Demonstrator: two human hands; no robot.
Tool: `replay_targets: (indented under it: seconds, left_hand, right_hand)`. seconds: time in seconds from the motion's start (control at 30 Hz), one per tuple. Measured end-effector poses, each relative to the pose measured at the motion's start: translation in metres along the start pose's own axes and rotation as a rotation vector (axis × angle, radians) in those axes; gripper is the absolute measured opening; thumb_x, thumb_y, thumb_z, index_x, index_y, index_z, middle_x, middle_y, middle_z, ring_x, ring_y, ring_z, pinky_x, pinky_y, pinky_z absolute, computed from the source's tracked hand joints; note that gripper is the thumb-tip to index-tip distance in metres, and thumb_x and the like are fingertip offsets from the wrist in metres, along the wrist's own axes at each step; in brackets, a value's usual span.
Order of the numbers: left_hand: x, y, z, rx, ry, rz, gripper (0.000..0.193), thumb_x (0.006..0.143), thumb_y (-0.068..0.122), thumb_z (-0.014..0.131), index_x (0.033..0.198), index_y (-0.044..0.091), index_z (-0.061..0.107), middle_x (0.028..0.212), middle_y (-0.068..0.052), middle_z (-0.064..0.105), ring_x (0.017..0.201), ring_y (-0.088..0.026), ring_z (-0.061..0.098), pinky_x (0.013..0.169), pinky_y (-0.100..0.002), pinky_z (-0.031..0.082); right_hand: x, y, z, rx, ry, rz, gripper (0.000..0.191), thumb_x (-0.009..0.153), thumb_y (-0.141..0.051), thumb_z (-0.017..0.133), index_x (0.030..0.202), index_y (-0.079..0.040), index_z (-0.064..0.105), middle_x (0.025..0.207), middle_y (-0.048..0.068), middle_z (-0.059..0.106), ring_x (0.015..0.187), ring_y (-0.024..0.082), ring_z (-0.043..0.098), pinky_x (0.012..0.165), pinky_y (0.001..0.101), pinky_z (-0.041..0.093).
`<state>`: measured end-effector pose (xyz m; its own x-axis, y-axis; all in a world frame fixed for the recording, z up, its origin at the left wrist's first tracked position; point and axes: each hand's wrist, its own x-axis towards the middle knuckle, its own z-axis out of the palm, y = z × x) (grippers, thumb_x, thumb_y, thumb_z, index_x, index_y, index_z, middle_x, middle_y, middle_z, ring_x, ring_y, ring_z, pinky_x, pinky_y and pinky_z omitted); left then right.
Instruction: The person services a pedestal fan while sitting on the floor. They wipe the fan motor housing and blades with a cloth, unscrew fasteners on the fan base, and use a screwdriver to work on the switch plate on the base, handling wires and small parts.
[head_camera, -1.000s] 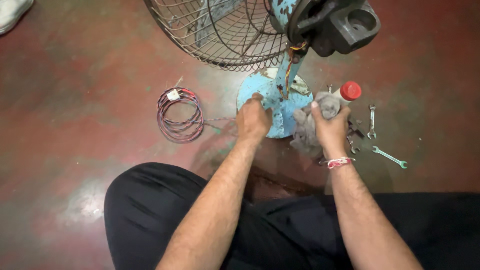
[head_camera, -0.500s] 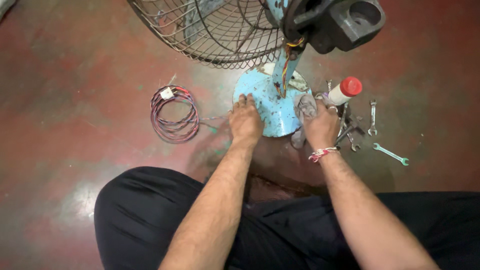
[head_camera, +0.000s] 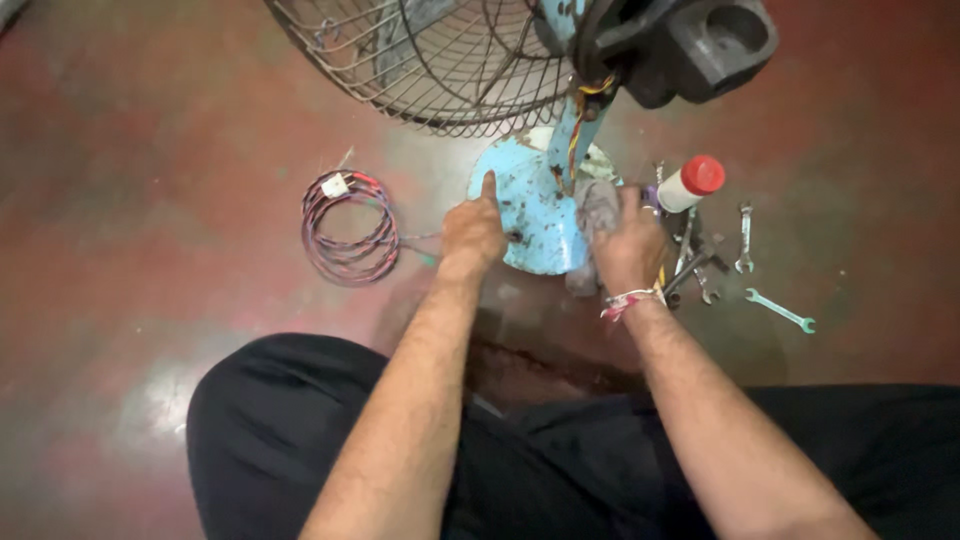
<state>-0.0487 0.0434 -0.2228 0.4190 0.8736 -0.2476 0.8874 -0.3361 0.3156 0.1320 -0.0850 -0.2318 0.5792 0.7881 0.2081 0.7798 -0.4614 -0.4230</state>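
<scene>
A light blue round fan base (head_camera: 535, 215) with rust spots stands on the red floor, its blue post rising to the black motor housing (head_camera: 690, 45) and wire fan guard (head_camera: 430, 55). My left hand (head_camera: 472, 232) rests on the base's left edge, index finger stretched along the rim. My right hand (head_camera: 628, 245) grips a grey rag (head_camera: 592, 215) and presses it onto the right side of the base, near the post. A red and white thread band circles my right wrist.
A coil of red and dark wire (head_camera: 347, 230) with a white connector lies left of the base. A white bottle with a red cap (head_camera: 690, 183) and several spanners (head_camera: 745, 240), one teal (head_camera: 780, 310), lie to the right. My black-clothed knees fill the bottom.
My right hand has moved the rag from the floor right of the base onto the base itself. My left hand slid to the base's left rim. The view shifted a little.
</scene>
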Motion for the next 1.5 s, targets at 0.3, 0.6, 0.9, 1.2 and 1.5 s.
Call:
replay_targets:
  seconds: [0.3, 0.6, 0.9, 1.2, 1.5]
  left_hand:
    - [0.002, -0.013, -0.014, -0.114, -0.030, 0.063, 0.080, 0.080, 0.005, 0.069, 0.155, 0.013, 0.042, 0.112, -0.022, 0.072, 0.109, -0.037, 0.069, 0.095, -0.046, 0.054]
    - [-0.009, -0.013, -0.007, -0.234, 0.057, -0.035, 0.081, 0.080, -0.002, 0.062, 0.156, 0.013, 0.040, 0.114, -0.023, 0.071, 0.110, -0.038, 0.068, 0.096, -0.047, 0.053]
    - [-0.004, 0.005, 0.026, -0.041, 0.387, 0.128, 0.066, 0.089, 0.008, 0.077, 0.149, 0.002, 0.051, 0.105, -0.020, 0.074, 0.091, -0.038, 0.071, 0.080, -0.048, 0.057]
    - [0.000, 0.004, 0.021, -0.045, 0.446, 0.223, 0.047, 0.077, 0.010, 0.079, 0.123, 0.007, 0.070, 0.092, -0.015, 0.075, 0.089, -0.035, 0.071, 0.076, -0.046, 0.056]
    - [0.012, -0.013, 0.021, -0.228, 0.502, 0.138, 0.031, 0.077, 0.004, 0.073, 0.105, 0.017, 0.078, 0.096, -0.013, 0.076, 0.099, -0.032, 0.070, 0.090, -0.043, 0.055]
  right_hand:
    - [-0.046, -0.067, -0.014, 0.006, -0.096, -0.459, 0.064, 0.062, -0.016, 0.081, 0.125, -0.022, 0.068, 0.126, 0.017, 0.058, 0.108, 0.043, 0.061, 0.087, 0.0515, 0.051]
    - [-0.024, -0.014, -0.022, 0.196, -0.081, -0.415, 0.034, 0.082, -0.013, 0.076, 0.114, -0.023, 0.075, 0.124, 0.013, 0.065, 0.107, 0.039, 0.066, 0.090, 0.0475, 0.053]
    - [-0.004, -0.013, -0.007, 0.296, 0.162, -0.352, 0.069, 0.086, -0.015, 0.077, 0.145, 0.007, 0.048, 0.131, 0.032, 0.062, 0.120, 0.048, 0.058, 0.101, 0.0515, 0.045]
    - [0.050, -0.019, -0.010, 0.338, -0.132, -0.362, 0.062, 0.096, -0.011, 0.069, 0.151, 0.001, 0.044, 0.153, 0.025, 0.051, 0.141, 0.042, 0.050, 0.119, 0.0429, 0.038]
    - [-0.035, -0.014, -0.021, 0.312, -0.133, -0.358, 0.069, 0.079, -0.004, 0.072, 0.144, -0.004, 0.052, 0.157, 0.018, 0.048, 0.140, 0.039, 0.047, 0.114, 0.0455, 0.042]
